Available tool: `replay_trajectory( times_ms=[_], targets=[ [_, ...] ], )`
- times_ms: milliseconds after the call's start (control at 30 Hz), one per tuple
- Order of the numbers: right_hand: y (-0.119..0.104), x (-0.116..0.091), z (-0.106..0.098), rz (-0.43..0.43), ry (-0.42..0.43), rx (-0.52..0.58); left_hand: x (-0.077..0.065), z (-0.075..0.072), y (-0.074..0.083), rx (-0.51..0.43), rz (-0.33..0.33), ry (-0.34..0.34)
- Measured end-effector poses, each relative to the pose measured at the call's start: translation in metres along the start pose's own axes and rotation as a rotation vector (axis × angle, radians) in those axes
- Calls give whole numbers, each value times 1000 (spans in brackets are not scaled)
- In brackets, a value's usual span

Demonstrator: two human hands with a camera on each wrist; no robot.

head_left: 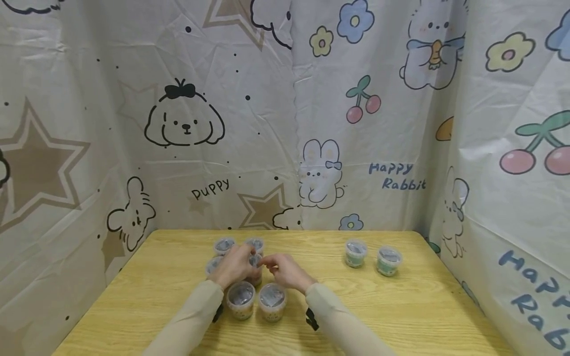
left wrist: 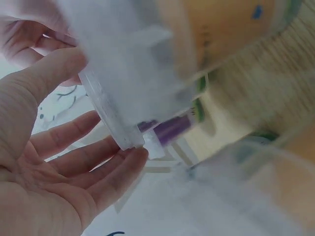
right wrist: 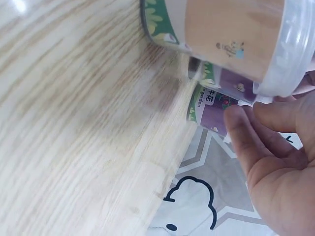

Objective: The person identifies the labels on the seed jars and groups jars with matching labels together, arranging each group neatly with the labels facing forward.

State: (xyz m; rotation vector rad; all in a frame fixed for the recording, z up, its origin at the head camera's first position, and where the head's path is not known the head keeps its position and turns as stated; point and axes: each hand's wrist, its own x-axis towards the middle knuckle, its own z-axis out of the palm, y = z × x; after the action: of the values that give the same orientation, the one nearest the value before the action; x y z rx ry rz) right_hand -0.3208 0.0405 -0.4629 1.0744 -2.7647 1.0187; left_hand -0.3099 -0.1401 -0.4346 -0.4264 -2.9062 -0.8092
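In the head view a small clear-lidded plastic tub (head_left: 255, 278) stands in a cluster, partly covered by my left hand (head_left: 233, 265). The thumb and fingers of that hand (left wrist: 64, 182) grip around a clear lid's rim (left wrist: 106, 115) in the left wrist view. From the other side, my right hand (head_left: 288, 271) brings its curled thumb and forefinger to the same tub's edge. Those fingers (right wrist: 241, 130) meet at a purple-labelled tub's lid in the right wrist view; the exact contact is partly hidden. Two front tubs (head_left: 241, 300) with peach labels stand just nearer me.
Further tubs, one at the back left (head_left: 224, 244) and another beside it (head_left: 256, 243), stand behind my hands. Two green-labelled tubs, one (head_left: 355, 253) left of the other (head_left: 389, 260), sit at the table's right. Printed curtains (head_left: 267, 123) enclose the wooden table (head_left: 147, 291).
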Motion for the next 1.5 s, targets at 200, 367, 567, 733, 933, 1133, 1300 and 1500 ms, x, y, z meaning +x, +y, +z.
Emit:
replay_trajectory(
  times_ms=[200, 367, 567, 733, 933, 1133, 1300, 1500],
  targets=[
    [2, -1, -7, -9, 74, 103, 3, -4, 11, -22, 27, 11],
    [9, -1, -14, -16, 143, 158, 10, -7, 21, 15, 63, 8],
    [20, -4, -23, 2, 162, 161, 17, -8, 26, 20, 99, -29],
    [29, -6, -31, -3, 146, 154, 21, -9, 21, -23, 176, -106],
    [35, -7, -36, -6, 122, 174, 29, -10, 17, -49, 210, -197],
    [38, -2, -37, 30, 145, 182, 40, -9, 22, -37, 181, -194],
    [41, 4, -39, 39, 175, 174, 50, -8, 25, -1, 169, -162],
    [48, 7, -39, 49, 183, 141, 57, -4, 25, 23, 174, -173]
  ],
)
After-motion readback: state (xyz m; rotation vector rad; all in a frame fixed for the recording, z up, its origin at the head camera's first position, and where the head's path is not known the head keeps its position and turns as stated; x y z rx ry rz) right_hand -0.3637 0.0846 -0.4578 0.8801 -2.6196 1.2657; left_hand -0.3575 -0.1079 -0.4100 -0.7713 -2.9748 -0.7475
